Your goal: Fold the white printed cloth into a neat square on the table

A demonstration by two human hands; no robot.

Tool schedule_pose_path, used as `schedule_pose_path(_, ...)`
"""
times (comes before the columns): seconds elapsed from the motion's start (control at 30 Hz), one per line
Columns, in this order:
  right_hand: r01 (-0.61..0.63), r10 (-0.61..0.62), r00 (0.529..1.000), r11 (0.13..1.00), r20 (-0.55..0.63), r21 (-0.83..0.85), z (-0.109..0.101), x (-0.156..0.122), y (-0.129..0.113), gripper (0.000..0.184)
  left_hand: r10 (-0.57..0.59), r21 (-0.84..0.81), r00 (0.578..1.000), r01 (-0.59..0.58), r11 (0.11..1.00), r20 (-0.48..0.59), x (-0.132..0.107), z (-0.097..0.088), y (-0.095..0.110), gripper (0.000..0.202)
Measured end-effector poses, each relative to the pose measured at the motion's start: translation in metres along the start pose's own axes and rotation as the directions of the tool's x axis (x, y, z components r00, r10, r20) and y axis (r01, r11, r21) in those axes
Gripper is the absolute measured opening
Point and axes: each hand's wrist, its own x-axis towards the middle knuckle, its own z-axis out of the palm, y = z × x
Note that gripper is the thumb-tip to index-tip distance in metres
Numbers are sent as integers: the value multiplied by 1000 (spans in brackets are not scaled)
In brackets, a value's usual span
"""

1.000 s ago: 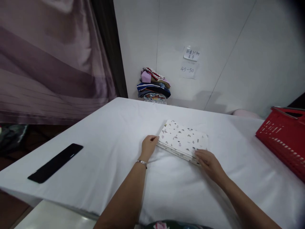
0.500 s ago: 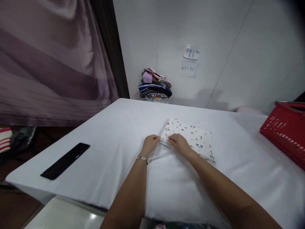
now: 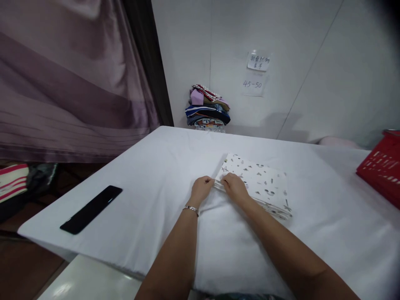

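A white cloth [image 3: 261, 179] with small grey and green prints lies folded into a layered rectangle on the white-covered table [image 3: 150, 166]. My left hand [image 3: 201, 189], with a bracelet at the wrist, pinches the cloth's near left corner. Close beside it, my right hand [image 3: 234, 186] is closed on the near edge, thumb and fingers together. Several stacked layers show along the near side, right of my right hand. The right fingertips are partly hidden by the hand itself.
A black flat slab [image 3: 91, 209] lies on the table's left. Folded fabrics [image 3: 208, 109] are piled against the wall behind. A red basket [image 3: 383, 166] stands at the right, and a purple curtain [image 3: 68, 83] hangs at the left. Paper notes [image 3: 254, 85] are on the wall.
The view has shifted slightly left, so everything sits further right. The cloth's near edge now shows more separated layers at its right end. Both hands keep their grip at the left corner.
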Motion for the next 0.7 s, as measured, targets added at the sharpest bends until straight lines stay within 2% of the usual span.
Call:
schedule_pose_path(0.43, 81, -77, 996, 993, -49, 91, 1, -6, -1, 20, 5, -1, 1000, -5, 1000, -4, 2, 2, -4, 20)
schedule_pose_path(0.7, 94, -94, 995, 995, -14, 16, 1, -6, -3, 22, -7, -14, 1000, 7, 1000, -15, 1, 1, -2, 19)
